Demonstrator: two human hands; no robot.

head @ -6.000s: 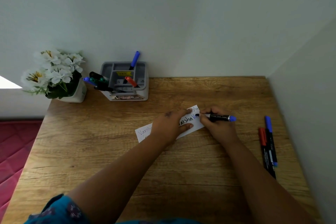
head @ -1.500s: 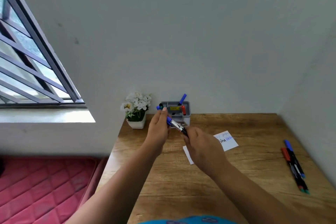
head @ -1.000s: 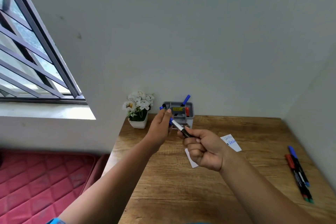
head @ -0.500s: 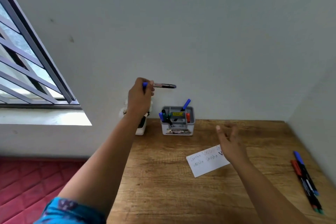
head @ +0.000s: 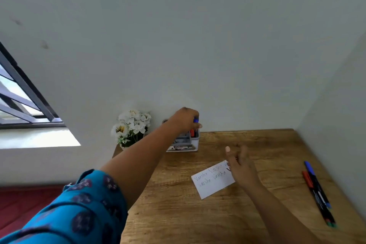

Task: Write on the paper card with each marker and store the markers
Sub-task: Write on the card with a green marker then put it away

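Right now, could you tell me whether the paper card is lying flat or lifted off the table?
Flat: the paper card lies on the table, writing up, held by neither hand.

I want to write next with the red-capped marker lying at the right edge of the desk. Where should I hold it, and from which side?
Probably pinch the red-capped marker near its cap end from above: it lies flat, pressed against the blue-capped marker, so its sides are crowded.

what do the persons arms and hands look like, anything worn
The left arm wears a short teal-blue sleeve printed with dark purple round motifs; below it the forearm is bare. The right arm is bare in view. Neither left hand nor right hand shows gloves.
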